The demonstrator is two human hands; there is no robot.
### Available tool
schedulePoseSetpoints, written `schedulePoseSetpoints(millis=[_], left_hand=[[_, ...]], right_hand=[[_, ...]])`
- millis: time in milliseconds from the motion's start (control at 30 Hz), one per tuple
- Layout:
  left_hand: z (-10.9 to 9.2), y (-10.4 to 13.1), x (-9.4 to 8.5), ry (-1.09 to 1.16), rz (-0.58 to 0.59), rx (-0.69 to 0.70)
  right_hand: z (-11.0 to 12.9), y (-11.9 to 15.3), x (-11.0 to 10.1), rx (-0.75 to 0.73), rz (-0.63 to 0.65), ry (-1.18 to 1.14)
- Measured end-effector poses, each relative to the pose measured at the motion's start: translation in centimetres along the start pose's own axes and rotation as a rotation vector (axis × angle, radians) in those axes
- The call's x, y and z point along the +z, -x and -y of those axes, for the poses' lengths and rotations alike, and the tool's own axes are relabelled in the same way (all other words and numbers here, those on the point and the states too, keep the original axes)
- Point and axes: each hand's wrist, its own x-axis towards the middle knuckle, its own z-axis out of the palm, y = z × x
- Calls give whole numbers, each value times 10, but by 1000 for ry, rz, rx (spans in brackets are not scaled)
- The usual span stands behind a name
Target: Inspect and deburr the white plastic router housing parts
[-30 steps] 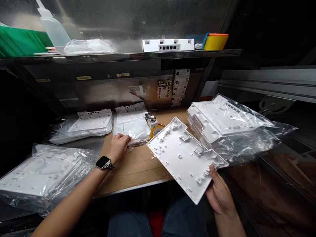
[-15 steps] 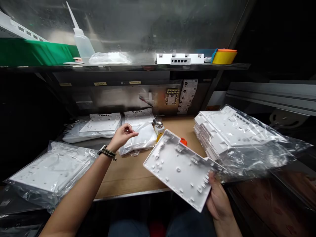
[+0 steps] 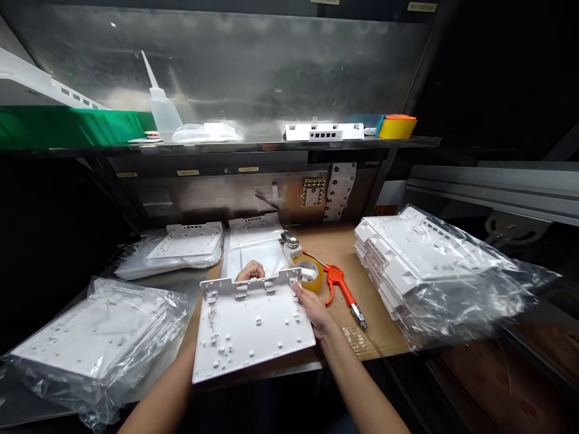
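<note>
My right hand (image 3: 314,310) grips a white plastic housing panel (image 3: 257,322) by its right edge. The panel is tilted, its inner face with small clips and posts toward me. Behind its top edge my left hand (image 3: 251,271) shows with curled fingers, over a stack of white plastic bags (image 3: 233,260). What those fingers hold, if anything, is hidden. Just beyond my right hand lie a roll of yellow tape (image 3: 317,278) and an orange air blow gun (image 3: 337,277). A small bottle with a metal cap (image 3: 293,243) stands behind the tape.
Bagged white panels lie at the left (image 3: 76,337), and a tall bagged stack (image 3: 384,259) stands at the right. More panels (image 3: 190,240) rest at the back. A metal shelf (image 3: 266,144) above carries a squeeze bottle (image 3: 165,114), a green bin (image 3: 76,126) and a yellow container (image 3: 397,126).
My right hand has brought the panel left and turned it more level. My left hand has moved behind it, closer to the bags. The blow gun and tape have come into fuller view.
</note>
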Motion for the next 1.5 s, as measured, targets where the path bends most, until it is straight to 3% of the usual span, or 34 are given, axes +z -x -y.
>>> schedulePoseSetpoints(millis=[133, 267, 433, 533, 633, 733, 833, 967, 1033, 1167, 1300, 1433, 1500], left_hand=[[-8, 2, -23, -136, -133, -13], [-22, -8, -25, -268, -235, -70], [-43, -25, -10, -320, -125, -38], [-48, -34, -2, -291, -44, -25], [-49, -40, 3, -228, 73, -15], [-51, -42, 7, -175, 144, 7], [-53, -44, 8, -185, 76, 37], [-63, -37, 9, -299, -88, 89], [-74, -27, 13, -386, -91, 125], [-91, 4, 31, -514, 47, 200], [-88, 32, 50, -567, 143, 183], [-95, 49, 78, -471, 260, 252], [-114, 57, 99, -307, 310, 321]], right_hand=[[9, 1, -27, 93, 39, 11], [13, 16, -36, 63, 4, 18], [7, 60, -49, -328, -363, 12], [-11, 82, -70, -500, -524, 230], [-34, 91, -83, -555, -632, 490], [-49, 90, -74, -659, -544, 607], [-53, 89, -55, -771, -346, 653], [-54, 91, -43, -706, -250, 706], [-51, 89, -46, -685, -269, 684], [-28, 78, -66, -563, -421, 500], [2, 76, -87, -376, -472, 233], [6, 86, -97, -417, -579, 299], [5, 92, -103, -425, -486, 386]])
